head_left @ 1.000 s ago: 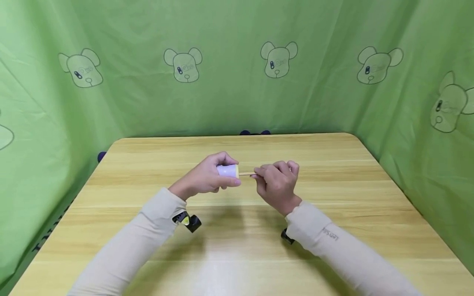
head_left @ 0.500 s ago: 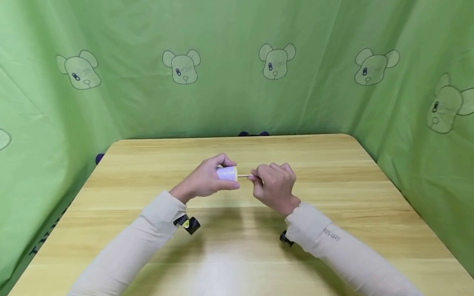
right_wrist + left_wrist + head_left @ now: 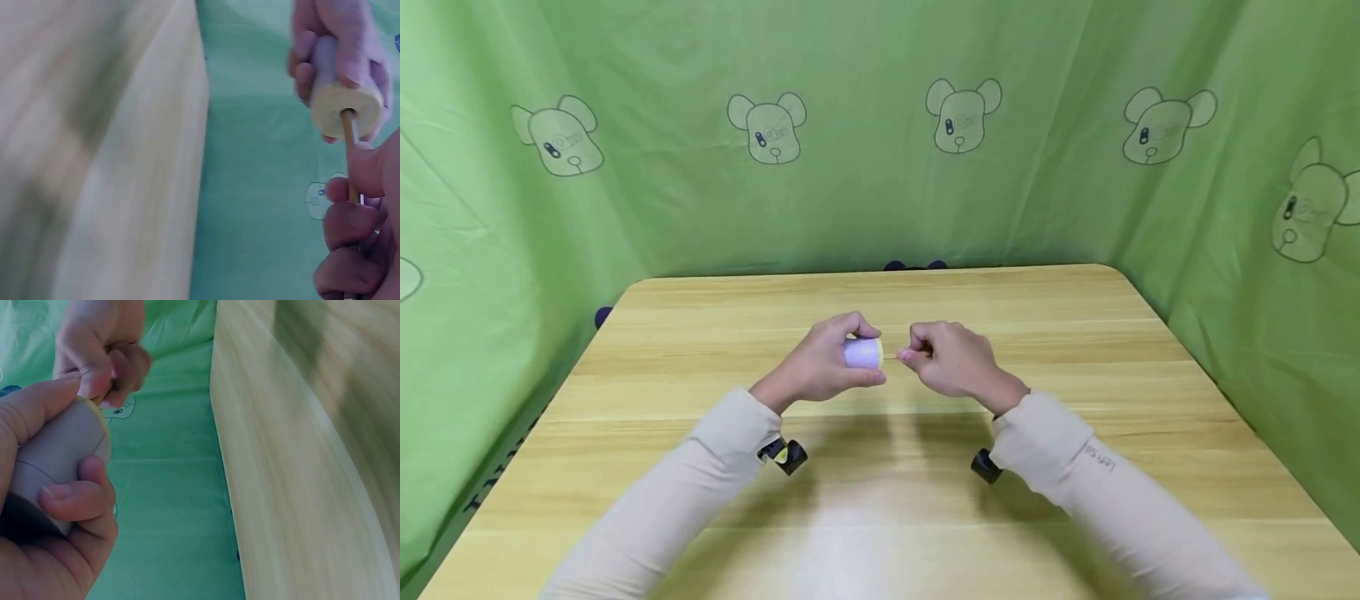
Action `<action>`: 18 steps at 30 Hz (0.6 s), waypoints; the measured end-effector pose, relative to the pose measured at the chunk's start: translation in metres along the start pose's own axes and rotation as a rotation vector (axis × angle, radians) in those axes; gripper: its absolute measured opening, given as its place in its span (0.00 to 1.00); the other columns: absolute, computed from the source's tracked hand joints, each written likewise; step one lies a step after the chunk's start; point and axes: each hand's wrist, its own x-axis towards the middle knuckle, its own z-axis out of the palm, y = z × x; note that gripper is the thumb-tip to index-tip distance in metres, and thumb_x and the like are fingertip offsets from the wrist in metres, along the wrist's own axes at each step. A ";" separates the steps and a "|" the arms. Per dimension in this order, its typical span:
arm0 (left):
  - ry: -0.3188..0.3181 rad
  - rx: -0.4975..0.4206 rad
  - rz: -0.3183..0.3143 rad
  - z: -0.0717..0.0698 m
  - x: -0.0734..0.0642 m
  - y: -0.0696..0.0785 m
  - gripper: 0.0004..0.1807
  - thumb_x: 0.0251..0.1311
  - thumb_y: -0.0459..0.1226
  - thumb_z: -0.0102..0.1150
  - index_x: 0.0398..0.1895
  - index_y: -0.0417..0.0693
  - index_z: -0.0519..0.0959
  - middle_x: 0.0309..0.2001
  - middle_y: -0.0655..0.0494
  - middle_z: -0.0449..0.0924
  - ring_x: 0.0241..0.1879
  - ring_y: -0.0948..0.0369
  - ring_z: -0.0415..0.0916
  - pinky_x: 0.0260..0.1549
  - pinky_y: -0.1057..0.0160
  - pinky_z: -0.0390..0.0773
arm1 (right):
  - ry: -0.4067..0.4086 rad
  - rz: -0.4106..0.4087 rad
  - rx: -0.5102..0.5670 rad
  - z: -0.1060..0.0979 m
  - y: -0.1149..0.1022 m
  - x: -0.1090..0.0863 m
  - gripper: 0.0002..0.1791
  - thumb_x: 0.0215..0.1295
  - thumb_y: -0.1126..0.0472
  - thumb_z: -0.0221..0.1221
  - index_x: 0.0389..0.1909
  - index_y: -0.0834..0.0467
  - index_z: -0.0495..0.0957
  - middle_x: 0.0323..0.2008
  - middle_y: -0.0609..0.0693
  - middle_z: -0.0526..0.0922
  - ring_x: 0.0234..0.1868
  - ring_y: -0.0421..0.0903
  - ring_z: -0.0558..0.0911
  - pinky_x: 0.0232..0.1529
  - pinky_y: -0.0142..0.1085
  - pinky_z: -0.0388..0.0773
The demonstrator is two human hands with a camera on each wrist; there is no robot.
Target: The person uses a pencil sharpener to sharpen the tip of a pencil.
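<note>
My left hand [image 3: 820, 362] grips a lavender, tube-shaped pencil sharpener [image 3: 862, 353], thumb on one side and fingers on the other. Its cream-coloured end [image 3: 325, 114] has a round hole and faces my right hand [image 3: 955, 358]. A slim, wood-coloured pencil [image 3: 349, 128] goes into that hole. My right thumb and fingers pinch the pencil close to the sharpener, the other fingers curled in; its far part is hidden in the hand. In the left wrist view, thumb and fingertips wrap the sharpener's body [image 3: 56, 444]. Both hands are held above the table.
The wood-grain table [image 3: 850, 517] spreads under both arms, its far edge close to a green curtain [image 3: 865, 208] printed with bear heads. Curtain also hangs at left and right. Small black cameras [image 3: 793, 457] sit at both wrists.
My right hand has rolled over, its knuckles turning and its wrist shifting slightly right, while pinching the pencil. Less of the pencil shows between the hands. The left hand stays nearly still with the sharpener.
</note>
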 end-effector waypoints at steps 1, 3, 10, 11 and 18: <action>0.002 -0.003 -0.001 0.000 0.000 0.000 0.24 0.48 0.36 0.75 0.47 0.39 0.75 0.47 0.47 0.77 0.37 0.54 0.74 0.30 0.62 0.78 | -0.013 0.003 -0.007 -0.003 0.000 0.001 0.17 0.66 0.54 0.60 0.19 0.50 0.68 0.14 0.42 0.67 0.15 0.41 0.65 0.16 0.35 0.56; 0.007 -0.018 -0.007 0.000 0.000 0.000 0.24 0.49 0.36 0.74 0.47 0.40 0.74 0.46 0.47 0.77 0.36 0.54 0.75 0.29 0.62 0.79 | 0.013 -0.026 -0.041 -0.005 0.000 0.001 0.15 0.65 0.53 0.61 0.20 0.49 0.71 0.14 0.41 0.69 0.16 0.41 0.67 0.16 0.35 0.59; 0.005 -0.074 -0.027 -0.003 0.003 0.003 0.22 0.51 0.37 0.72 0.46 0.41 0.74 0.47 0.47 0.77 0.36 0.54 0.74 0.30 0.61 0.79 | 0.347 -0.299 -0.137 0.007 0.013 -0.006 0.11 0.56 0.52 0.68 0.30 0.55 0.81 0.27 0.45 0.82 0.27 0.45 0.78 0.30 0.42 0.69; 0.006 -0.081 -0.030 -0.003 0.003 0.003 0.22 0.51 0.37 0.72 0.47 0.41 0.74 0.47 0.46 0.77 0.36 0.54 0.74 0.30 0.61 0.79 | 0.410 -0.340 -0.161 0.009 0.016 -0.006 0.12 0.55 0.52 0.69 0.31 0.56 0.82 0.29 0.47 0.83 0.29 0.47 0.79 0.33 0.45 0.68; 0.004 -0.185 -0.093 -0.008 0.003 0.006 0.23 0.52 0.38 0.72 0.49 0.43 0.73 0.44 0.47 0.76 0.36 0.54 0.74 0.27 0.61 0.77 | 0.740 -0.479 -0.239 0.020 0.027 -0.006 0.20 0.67 0.45 0.58 0.33 0.60 0.82 0.30 0.53 0.84 0.30 0.54 0.77 0.37 0.53 0.63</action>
